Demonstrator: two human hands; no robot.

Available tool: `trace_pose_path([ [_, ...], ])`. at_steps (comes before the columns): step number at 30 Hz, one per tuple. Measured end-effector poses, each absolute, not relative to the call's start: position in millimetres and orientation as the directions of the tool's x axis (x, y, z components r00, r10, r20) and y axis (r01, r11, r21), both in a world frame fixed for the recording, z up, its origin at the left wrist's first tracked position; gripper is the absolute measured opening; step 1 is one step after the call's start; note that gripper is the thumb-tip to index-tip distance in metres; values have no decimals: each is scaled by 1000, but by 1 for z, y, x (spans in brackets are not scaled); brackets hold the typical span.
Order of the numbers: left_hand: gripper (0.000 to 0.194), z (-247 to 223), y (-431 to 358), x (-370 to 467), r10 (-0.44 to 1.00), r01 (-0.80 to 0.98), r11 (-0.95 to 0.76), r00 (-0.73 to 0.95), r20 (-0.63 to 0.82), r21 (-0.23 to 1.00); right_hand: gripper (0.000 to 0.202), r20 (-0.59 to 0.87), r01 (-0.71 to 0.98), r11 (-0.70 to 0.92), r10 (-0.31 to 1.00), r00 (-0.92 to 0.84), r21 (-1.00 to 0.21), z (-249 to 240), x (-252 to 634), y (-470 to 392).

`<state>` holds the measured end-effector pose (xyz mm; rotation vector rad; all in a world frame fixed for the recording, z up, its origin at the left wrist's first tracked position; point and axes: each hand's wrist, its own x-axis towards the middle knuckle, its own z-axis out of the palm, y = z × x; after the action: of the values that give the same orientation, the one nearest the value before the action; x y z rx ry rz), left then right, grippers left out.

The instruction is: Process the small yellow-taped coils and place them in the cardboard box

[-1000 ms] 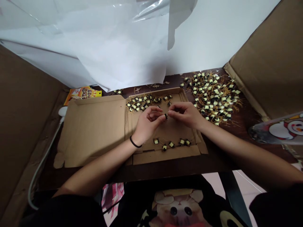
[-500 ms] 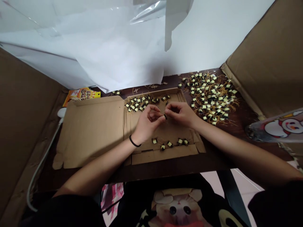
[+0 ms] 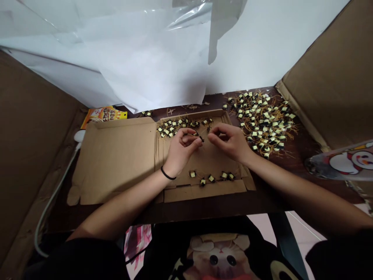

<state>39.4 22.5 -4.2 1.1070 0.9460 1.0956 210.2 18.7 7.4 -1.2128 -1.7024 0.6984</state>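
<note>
My left hand (image 3: 182, 149), a black band at its wrist, pinches a small coil (image 3: 201, 139) between thumb and forefinger above the open cardboard box. Its dark end sticks out at the fingertips; the rest is covered. A short way to the right, my right hand (image 3: 231, 142) has thumb and forefinger pressed together. Whatever they may hold, perhaps a thin wire, is too small to make out. Behind the hands, several coils with yellow tape (image 3: 171, 124) and copper wires lie along the box's back edge. More coils (image 3: 211, 179) lie in a loose row near its front edge.
A large heap of similar coils (image 3: 266, 120) covers the table on the right. The box lid (image 3: 116, 159) lies folded out to the left, with a snack packet (image 3: 106, 113) behind it. A white cable (image 3: 54, 198) runs down the left side. Cardboard walls (image 3: 332, 77) flank the table.
My right hand has drawn slightly right, widening the gap between the fingertips. My left hand keeps its pinch on the coil. The whole view has shifted a little.
</note>
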Motion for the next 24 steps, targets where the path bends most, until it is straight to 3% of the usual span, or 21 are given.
trace_pose_path([
  [7,35,-4,22,39,967,-185,92,251,-43,978,23,220,333,265,961,-167,-905,2,209,23],
  [24,29,-5,21,44,979,-153,-14,201,45,988,25,138,433,236,959,-246,-870,6,209,21],
])
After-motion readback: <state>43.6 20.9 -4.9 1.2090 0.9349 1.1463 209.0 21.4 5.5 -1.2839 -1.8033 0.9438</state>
